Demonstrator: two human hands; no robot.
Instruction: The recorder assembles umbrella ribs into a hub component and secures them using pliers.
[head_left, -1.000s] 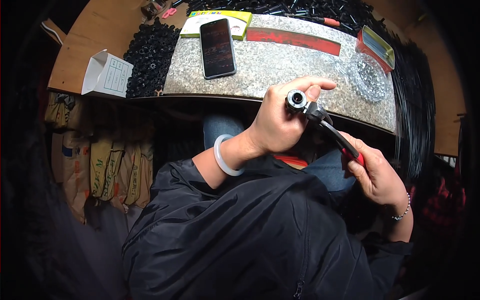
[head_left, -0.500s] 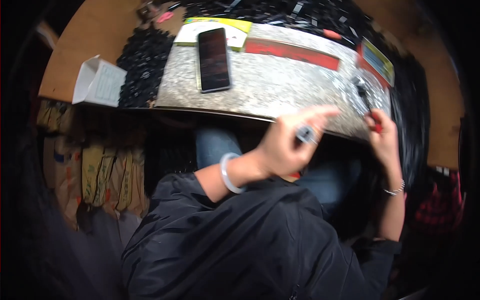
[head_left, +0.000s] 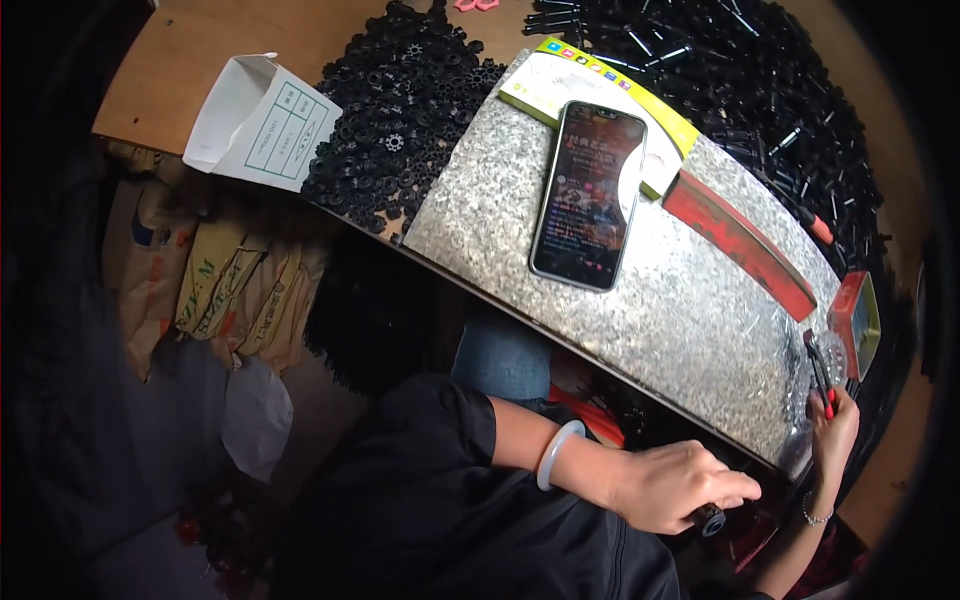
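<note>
My left hand [head_left: 672, 488] is closed around a short black cylindrical part [head_left: 708, 519], whose round end shows below the fingers. This hand is just off the near edge of a speckled stone slab [head_left: 600, 320]. At the slab's right end, my right hand [head_left: 838, 432] grips a slim dark tool with red handles [head_left: 818, 365]; its exact kind does not show. Next to the tool's tip lies a clear plastic dish or wrap [head_left: 832, 350]. A small red-and-yellow open box [head_left: 856, 320] stands just beyond.
A phone [head_left: 590, 195] with a lit screen leans on a white-and-yellow box [head_left: 650, 150]. A red bar [head_left: 740, 245] lies along the slab. Black gear-like parts [head_left: 400, 110] are heaped left, beside an open white carton [head_left: 265, 125]; black rod-like parts [head_left: 740, 80] are piled behind.
The whole view has turned, so the slab now slants down to the right. Both hands appear lower and further right, each keeping hold of its thing.
</note>
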